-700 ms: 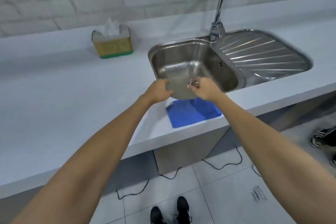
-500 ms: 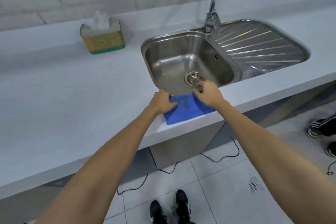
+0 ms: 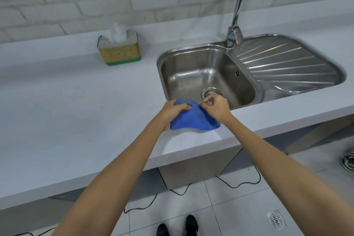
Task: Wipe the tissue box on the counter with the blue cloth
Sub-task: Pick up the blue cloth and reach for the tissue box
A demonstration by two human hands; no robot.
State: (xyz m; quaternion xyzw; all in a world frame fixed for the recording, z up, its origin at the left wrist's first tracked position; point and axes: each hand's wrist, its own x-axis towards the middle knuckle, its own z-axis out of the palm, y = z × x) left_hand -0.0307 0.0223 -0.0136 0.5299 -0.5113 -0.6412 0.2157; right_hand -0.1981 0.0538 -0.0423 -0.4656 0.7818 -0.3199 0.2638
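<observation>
A: What's the biggest thing in front of you?

B: The long pale desk (image 3: 67, 111) running across your view, with a white brick wall behind it. Set into it on your right is a steel sink (image 3: 254, 90) with a ribbed draining board and a tall tap (image 3: 236, 15) at the back.

A: And the tissue box?

B: Your tissue box (image 3: 120, 50) stands on the desk near the wall, well to the left of the sink and well apart from both hands. It is yellowish with a green band along the bottom, and a white tissue sticks up from the top. There is a faint print on its front, too blurred for you to read; no brand can be made out.

A: The cloth?

B: The blue cloth (image 3: 191, 119) is at the desk's front edge, just before the sink rim, bunched and lifted between your hands. Your left hand (image 3: 173, 110) has its fingers curled over the cloth's left top. Your right hand (image 3: 217, 107) pinches the cloth's upper right edge.
</observation>
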